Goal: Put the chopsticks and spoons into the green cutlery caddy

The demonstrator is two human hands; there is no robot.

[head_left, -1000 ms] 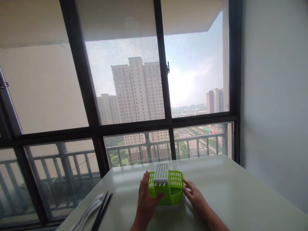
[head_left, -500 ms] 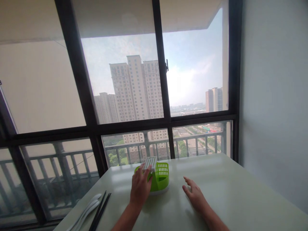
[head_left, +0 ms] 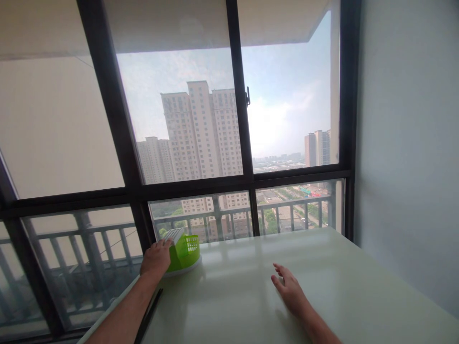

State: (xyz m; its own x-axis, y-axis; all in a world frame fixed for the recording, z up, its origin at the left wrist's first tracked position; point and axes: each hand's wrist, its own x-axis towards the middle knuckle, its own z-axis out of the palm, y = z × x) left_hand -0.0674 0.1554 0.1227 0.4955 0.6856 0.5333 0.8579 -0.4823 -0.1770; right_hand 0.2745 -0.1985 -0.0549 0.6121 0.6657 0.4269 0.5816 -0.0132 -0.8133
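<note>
A green slotted cutlery holder (head_left: 186, 251) with a white insert and white base stands at the table's far left corner, close to the window. My left hand (head_left: 156, 258) grips its left side, my forearm stretched across the table's left edge. My right hand (head_left: 289, 289) rests flat on the pale table (head_left: 322, 286), fingers spread, holding nothing, well to the right of the holder.
Black chopsticks (head_left: 147, 315) lie at the table's left edge, partly hidden under my left forearm. Dark window frames (head_left: 247, 181) run right behind the table. A white wall (head_left: 409, 167) bounds the right side.
My left hand has moved the green holder from the table's middle leftward and away to the far left corner. My right hand let go of it and stayed on the table.
</note>
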